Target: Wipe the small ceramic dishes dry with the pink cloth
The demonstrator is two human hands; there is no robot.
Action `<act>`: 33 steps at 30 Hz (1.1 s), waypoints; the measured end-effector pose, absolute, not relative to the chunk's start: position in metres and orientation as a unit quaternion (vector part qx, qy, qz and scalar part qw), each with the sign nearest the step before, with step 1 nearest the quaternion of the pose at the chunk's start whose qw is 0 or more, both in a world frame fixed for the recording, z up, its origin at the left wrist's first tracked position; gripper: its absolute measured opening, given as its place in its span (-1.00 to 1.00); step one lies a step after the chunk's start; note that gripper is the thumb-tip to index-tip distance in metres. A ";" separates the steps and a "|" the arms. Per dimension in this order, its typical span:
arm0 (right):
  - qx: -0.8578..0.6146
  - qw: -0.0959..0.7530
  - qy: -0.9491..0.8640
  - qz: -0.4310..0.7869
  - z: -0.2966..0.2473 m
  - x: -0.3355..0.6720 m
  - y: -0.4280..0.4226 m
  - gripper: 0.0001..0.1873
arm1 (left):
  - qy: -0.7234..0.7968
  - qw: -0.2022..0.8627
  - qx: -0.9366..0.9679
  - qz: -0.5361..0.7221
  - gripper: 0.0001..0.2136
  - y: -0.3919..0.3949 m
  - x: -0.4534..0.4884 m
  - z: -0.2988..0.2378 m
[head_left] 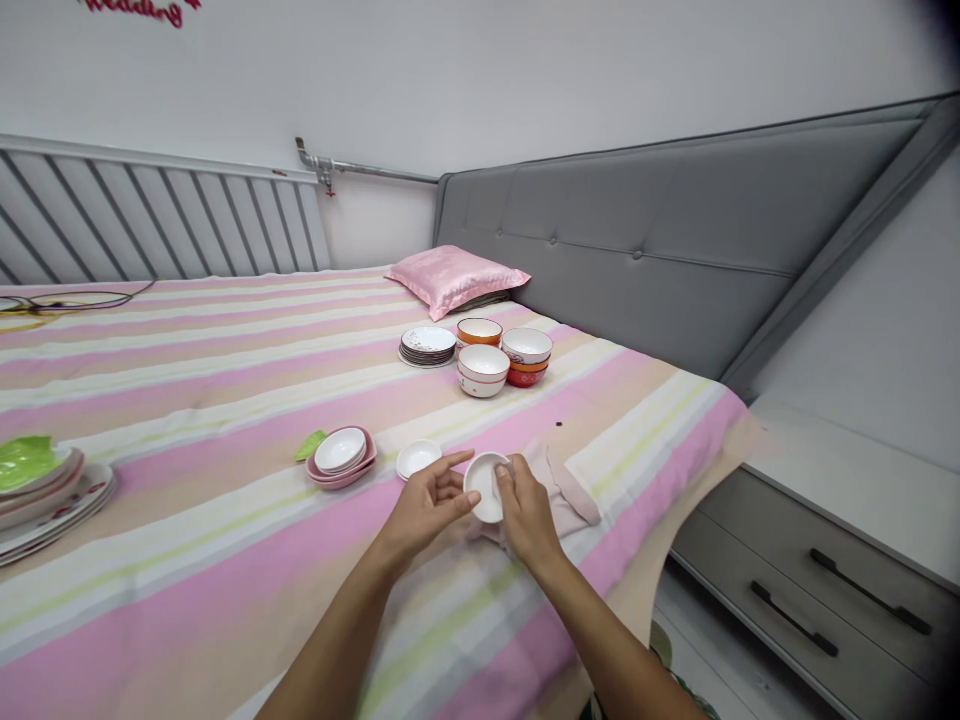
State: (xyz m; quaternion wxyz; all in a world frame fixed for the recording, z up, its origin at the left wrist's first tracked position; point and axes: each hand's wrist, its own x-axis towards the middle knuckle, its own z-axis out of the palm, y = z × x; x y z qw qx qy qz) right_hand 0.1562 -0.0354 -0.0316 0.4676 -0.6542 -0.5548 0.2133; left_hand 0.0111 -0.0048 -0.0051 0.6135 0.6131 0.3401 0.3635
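Observation:
My left hand holds a small white dish by its left rim, fingers curled around it above the striped bed sheet. My right hand presses a pale pink cloth against the dish's right side, fingers closed on the cloth. The cloth trails to the right over the sheet. Another small white dish lies on the sheet just beyond my left hand.
A stack of small pink and white dishes with a green leaf-shaped dish sits left. Further back are a plate stack and bowls. Plates sit far left. A grey nightstand stands right.

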 end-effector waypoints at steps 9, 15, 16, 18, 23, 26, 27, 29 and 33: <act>-0.676 0.478 -0.520 0.211 -0.037 0.159 -0.032 -0.75 | 0.366 0.595 0.599 0.391 -0.58 -0.004 0.019 -0.014; -0.671 0.435 -0.563 0.209 -0.032 0.154 -0.036 -0.75 | 0.356 0.588 0.611 0.392 -0.67 -0.001 0.013 -0.011; -0.670 0.427 -0.571 0.208 -0.032 0.154 -0.037 -0.75 | 0.356 0.585 0.617 0.387 -0.68 0.000 0.012 -0.011; -0.666 0.412 -0.587 0.205 -0.031 0.152 -0.039 -0.75 | 0.357 0.582 0.624 0.379 -0.71 0.001 0.009 -0.010; -0.647 0.410 -0.606 0.214 -0.030 0.152 -0.038 -0.76 | 0.357 0.586 0.622 0.378 -0.74 0.000 0.007 -0.007; -0.644 0.437 -0.587 0.224 -0.031 0.154 -0.036 -0.76 | 0.340 0.604 0.610 0.384 -0.67 -0.002 0.011 -0.006; -0.646 0.448 -0.576 0.226 -0.032 0.155 -0.035 -0.76 | 0.334 0.610 0.606 0.386 -0.64 -0.003 0.012 -0.007; -0.653 0.467 -0.550 0.229 -0.034 0.157 -0.034 -0.76 | 0.334 0.613 0.604 0.384 -0.57 -0.004 0.016 -0.008; -0.661 0.492 -0.515 0.236 -0.039 0.160 -0.031 -0.75 | 0.358 0.602 0.614 0.364 -0.49 -0.007 0.020 -0.012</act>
